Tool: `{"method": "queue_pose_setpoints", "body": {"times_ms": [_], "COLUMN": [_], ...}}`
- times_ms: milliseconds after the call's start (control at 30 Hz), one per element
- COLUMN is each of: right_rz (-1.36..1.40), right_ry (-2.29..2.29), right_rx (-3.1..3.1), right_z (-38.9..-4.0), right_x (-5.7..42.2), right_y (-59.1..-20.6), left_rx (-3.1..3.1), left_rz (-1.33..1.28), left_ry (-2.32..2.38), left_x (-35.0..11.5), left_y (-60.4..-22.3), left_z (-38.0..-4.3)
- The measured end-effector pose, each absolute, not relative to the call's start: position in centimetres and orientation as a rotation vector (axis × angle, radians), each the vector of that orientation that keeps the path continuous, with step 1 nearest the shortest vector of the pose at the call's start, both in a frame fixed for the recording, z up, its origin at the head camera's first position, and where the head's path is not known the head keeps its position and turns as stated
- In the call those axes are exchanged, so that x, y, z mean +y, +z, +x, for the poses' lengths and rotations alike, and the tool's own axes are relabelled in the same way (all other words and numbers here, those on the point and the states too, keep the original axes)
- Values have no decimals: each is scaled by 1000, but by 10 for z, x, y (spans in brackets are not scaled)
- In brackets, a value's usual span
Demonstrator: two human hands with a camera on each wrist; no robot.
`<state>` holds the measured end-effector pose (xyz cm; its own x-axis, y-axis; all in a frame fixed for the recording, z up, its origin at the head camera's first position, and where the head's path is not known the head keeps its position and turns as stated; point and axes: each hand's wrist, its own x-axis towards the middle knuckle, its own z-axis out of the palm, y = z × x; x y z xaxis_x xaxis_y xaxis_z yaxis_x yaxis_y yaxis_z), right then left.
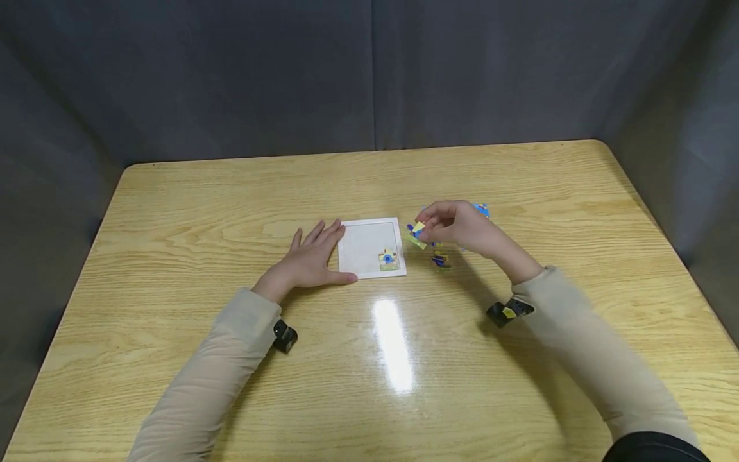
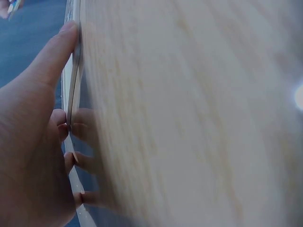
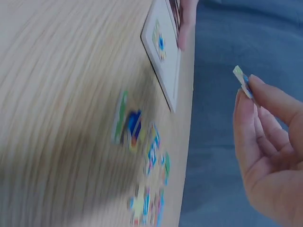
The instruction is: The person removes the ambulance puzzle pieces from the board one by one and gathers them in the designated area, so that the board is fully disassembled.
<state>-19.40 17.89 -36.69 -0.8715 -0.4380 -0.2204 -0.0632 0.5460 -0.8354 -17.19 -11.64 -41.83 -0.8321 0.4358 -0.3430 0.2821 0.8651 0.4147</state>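
A square white puzzle tray (image 1: 362,247) with a raised rim lies on the table. One colourful jigsaw piece (image 1: 388,258) sits in its lower right corner. My left hand (image 1: 312,262) rests at the tray's left side with fingers spread, thumb at the near left corner and fingertips on the left rim. Between thumb and fingers, my right hand (image 1: 456,224) pinches another jigsaw piece (image 3: 243,82), raised off the table just right of the tray. In the right wrist view, several loose jigsaw pieces (image 3: 147,203) lie beyond the tray's edge; the head view has some of them hidden under the right hand.
A blue and green jigsaw piece (image 3: 128,124) lies nearest the tray among the loose ones. The wooden table (image 1: 231,192) has a far edge before a dark grey curtain (image 1: 260,77). A bright reflection shows in front of the tray.
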Motion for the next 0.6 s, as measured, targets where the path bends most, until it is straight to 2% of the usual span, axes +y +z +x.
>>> {"method": "queue_pose_setpoints", "body": {"times_ms": [600], "right_rz": [-470], "right_ry": [-1092], "right_rx": [2445], "right_z": [-179], "right_x": [232], "right_y": [-370], "left_rx": [2604], "left_rz": [533], "left_ry": [513], "left_x": [-116], "left_y": [-420], "left_z": [-173]}}
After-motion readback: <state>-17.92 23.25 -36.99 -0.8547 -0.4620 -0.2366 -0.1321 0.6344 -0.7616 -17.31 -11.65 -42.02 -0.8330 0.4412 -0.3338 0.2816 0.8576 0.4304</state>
